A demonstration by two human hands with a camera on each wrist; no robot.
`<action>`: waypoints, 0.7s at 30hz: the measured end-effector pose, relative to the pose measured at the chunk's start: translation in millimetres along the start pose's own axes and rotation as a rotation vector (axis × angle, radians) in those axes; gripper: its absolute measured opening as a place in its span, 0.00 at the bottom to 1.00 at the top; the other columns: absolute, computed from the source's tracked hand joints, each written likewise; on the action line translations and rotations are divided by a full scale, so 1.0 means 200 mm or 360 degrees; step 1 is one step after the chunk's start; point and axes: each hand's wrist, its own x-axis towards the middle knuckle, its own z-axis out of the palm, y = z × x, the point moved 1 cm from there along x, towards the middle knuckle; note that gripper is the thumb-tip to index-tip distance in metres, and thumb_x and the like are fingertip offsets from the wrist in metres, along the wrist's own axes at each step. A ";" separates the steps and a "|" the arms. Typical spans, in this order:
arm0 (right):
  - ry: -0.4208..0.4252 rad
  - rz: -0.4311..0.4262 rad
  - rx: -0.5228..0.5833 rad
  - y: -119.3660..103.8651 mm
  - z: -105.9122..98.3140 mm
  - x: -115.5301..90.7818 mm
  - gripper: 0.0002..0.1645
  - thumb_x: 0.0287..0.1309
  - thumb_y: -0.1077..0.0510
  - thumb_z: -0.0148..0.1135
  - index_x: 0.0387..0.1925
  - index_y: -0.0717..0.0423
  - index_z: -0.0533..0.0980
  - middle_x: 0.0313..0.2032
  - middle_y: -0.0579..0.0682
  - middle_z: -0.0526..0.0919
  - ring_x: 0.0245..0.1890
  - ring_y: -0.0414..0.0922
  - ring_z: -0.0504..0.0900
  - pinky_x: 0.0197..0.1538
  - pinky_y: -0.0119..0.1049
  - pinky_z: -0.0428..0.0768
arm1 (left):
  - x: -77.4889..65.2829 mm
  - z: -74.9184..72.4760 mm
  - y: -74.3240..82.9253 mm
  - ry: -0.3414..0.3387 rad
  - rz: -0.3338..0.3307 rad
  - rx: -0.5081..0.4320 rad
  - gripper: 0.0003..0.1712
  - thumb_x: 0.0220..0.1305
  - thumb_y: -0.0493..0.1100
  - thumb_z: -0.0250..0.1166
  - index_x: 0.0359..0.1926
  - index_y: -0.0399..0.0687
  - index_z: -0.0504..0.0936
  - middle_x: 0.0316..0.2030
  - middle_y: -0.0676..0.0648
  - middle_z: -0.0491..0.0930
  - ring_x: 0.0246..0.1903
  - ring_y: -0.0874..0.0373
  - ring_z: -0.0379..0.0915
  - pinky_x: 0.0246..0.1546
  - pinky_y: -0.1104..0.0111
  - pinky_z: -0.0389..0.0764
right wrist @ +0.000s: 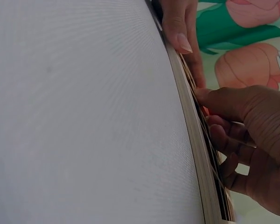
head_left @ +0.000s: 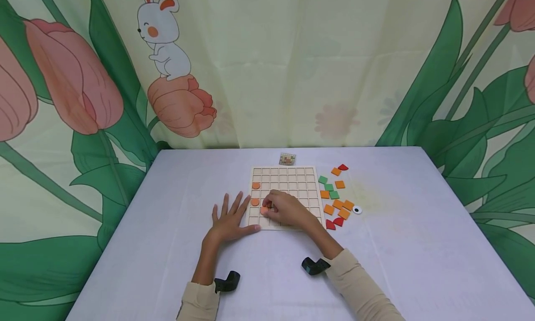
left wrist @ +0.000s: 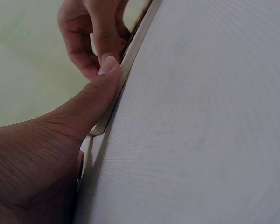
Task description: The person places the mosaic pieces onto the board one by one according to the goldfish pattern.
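A pale wooden grid board (head_left: 301, 186) lies on the table under both hands. My right hand (head_left: 286, 209) pinches an orange round piece (head_left: 264, 210) over the board's lower left squares. Two more orange round pieces sit in the left column, one higher (head_left: 256, 186) and one lower (head_left: 255, 202). My left hand (head_left: 229, 224) rests at the board's left side with fingers spread; its thumb (left wrist: 95, 93) touches the board's near edge in the left wrist view. In the right wrist view, the right fingers (right wrist: 228, 102) are low over the board and mostly hide the piece.
Right of the board lie loose orange squares (head_left: 340, 184), green squares (head_left: 329, 187), red pieces (head_left: 330, 225) and a white disc with a black centre (head_left: 357, 210). A small patterned card (head_left: 287, 159) lies beyond the board. A printed curtain (head_left: 271, 79) hangs behind the white-covered table (head_left: 418, 246).
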 end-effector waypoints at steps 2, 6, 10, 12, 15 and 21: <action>-0.0004 -0.0001 0.0001 0.00 0.00 0.00 0.11 0.60 0.52 0.66 0.42 0.51 0.81 0.34 0.42 0.77 0.29 0.36 0.72 0.33 0.27 0.73 | 0.00 0.00 0.00 0.0011 0.0004 -0.0006 0.58 0.52 0.77 0.60 0.77 0.65 0.47 0.79 0.51 0.36 0.76 0.40 0.18 0.68 0.34 0.28; -0.0017 0.0011 0.0003 0.01 0.00 0.00 0.11 0.60 0.51 0.67 0.41 0.50 0.81 0.34 0.41 0.77 0.29 0.36 0.72 0.33 0.27 0.73 | 0.00 0.00 0.00 0.0023 0.0006 -0.0011 0.58 0.52 0.77 0.61 0.77 0.65 0.47 0.79 0.51 0.37 0.76 0.40 0.19 0.68 0.34 0.28; -0.0016 0.0010 -0.0005 0.01 0.01 0.00 0.10 0.60 0.51 0.66 0.41 0.50 0.81 0.35 0.41 0.78 0.29 0.35 0.72 0.33 0.27 0.73 | 0.00 0.01 -0.01 0.0031 0.0004 -0.0023 0.58 0.52 0.76 0.61 0.77 0.65 0.47 0.79 0.51 0.37 0.76 0.40 0.18 0.68 0.34 0.27; -0.0016 0.0013 -0.0010 0.01 0.02 0.00 0.11 0.60 0.51 0.66 0.42 0.49 0.81 0.35 0.41 0.78 0.29 0.35 0.72 0.33 0.27 0.73 | 0.00 0.01 -0.01 0.0034 0.0007 -0.0034 0.58 0.52 0.76 0.61 0.77 0.65 0.48 0.79 0.51 0.37 0.76 0.40 0.18 0.68 0.34 0.27; -0.0020 0.0028 0.0004 0.01 0.02 0.00 0.11 0.60 0.50 0.66 0.42 0.49 0.81 0.35 0.40 0.78 0.30 0.35 0.72 0.33 0.27 0.73 | 0.00 0.02 -0.02 0.0033 0.0010 -0.0037 0.58 0.52 0.77 0.61 0.77 0.65 0.47 0.79 0.51 0.36 0.76 0.40 0.17 0.68 0.34 0.26; -0.0031 0.0030 0.0023 0.02 0.01 0.00 0.10 0.61 0.51 0.66 0.42 0.49 0.81 0.35 0.40 0.78 0.30 0.35 0.73 0.33 0.27 0.73 | 0.01 0.01 -0.02 0.0039 0.0012 -0.0038 0.58 0.52 0.77 0.60 0.77 0.65 0.47 0.79 0.52 0.36 0.76 0.40 0.17 0.68 0.34 0.26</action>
